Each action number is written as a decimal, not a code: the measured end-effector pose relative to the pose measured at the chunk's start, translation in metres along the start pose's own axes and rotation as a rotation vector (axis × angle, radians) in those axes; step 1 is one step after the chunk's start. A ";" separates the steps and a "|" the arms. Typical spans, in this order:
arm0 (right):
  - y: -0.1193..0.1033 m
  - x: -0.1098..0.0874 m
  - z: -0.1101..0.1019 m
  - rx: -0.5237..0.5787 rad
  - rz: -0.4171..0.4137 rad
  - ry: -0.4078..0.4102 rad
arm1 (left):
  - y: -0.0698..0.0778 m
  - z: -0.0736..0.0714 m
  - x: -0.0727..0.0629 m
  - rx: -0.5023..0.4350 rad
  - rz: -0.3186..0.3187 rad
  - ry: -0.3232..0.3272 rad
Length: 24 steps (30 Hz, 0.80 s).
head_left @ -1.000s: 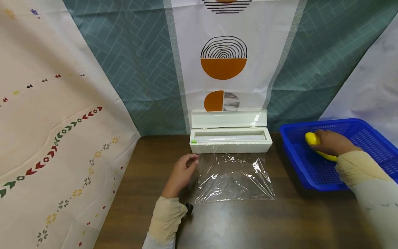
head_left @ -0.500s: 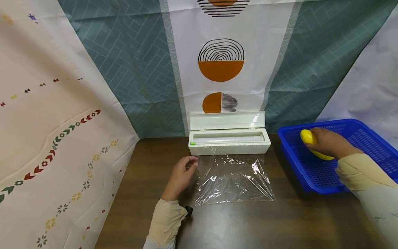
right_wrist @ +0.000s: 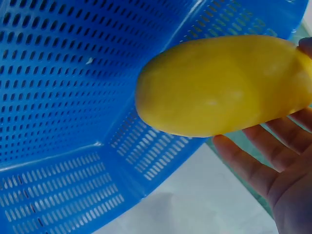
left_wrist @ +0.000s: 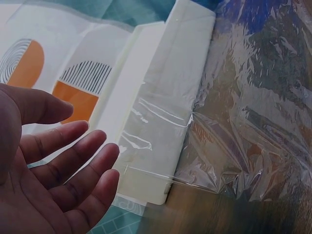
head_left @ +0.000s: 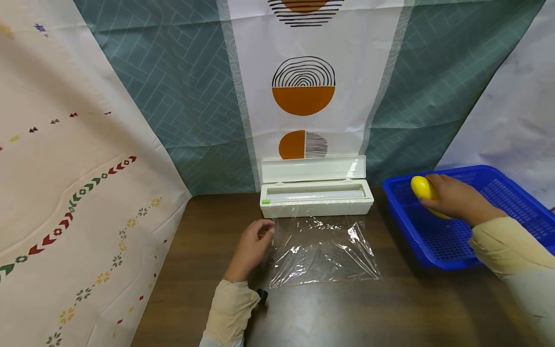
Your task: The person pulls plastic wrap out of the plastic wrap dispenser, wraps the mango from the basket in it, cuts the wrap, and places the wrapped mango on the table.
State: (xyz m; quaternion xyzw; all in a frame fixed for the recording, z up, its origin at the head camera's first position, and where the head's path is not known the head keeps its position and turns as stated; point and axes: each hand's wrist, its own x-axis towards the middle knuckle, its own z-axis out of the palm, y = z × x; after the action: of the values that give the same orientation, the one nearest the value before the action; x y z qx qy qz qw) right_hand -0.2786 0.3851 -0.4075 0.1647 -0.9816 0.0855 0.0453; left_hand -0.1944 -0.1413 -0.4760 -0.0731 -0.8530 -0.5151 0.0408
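Observation:
My right hand (head_left: 459,198) grips a long, smooth, rounded yellow fruit (head_left: 422,187) over the blue basket (head_left: 411,235). In the right wrist view, fingers (right_wrist: 248,163) run along one side of the yellow fruit (right_wrist: 214,87), whose far end is cut off by the frame. Beside the left edge of a sheet of cling film (head_left: 323,255), my left hand (head_left: 250,248) rests loosely curved, holding nothing. The film runs out from a white wrap dispenser (head_left: 318,208) with its lid (head_left: 313,168) raised. The left wrist view shows relaxed fingers (left_wrist: 90,170) near the dispenser's end.
A dark wooden table (head_left: 329,318) carries everything. Behind the dispenser hangs a green and white patterned cloth (head_left: 195,106), and another printed cloth (head_left: 99,231) slopes along the left. Within the basket, only its perforated walls and floor show around the right hand.
My right hand has lifted the yellow fruit a little up and leftward, toward the basket's left rim. The left hand keeps its place by the film, while the head view has shifted slightly.

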 end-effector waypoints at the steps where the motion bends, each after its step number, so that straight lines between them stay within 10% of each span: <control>1: -0.003 0.000 -0.001 0.004 -0.004 0.016 | -0.001 0.000 -0.001 0.001 0.002 0.003; 24: -0.062 -0.019 -0.013 0.089 -0.002 0.160 | -0.002 0.002 0.000 0.011 0.019 0.006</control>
State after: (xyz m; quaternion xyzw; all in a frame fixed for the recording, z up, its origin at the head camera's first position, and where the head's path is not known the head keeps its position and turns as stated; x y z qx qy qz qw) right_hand -0.2392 0.3353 -0.3876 0.1601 -0.9699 0.1419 0.1164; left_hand -0.1950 -0.1403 -0.4783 -0.0793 -0.8550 -0.5102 0.0489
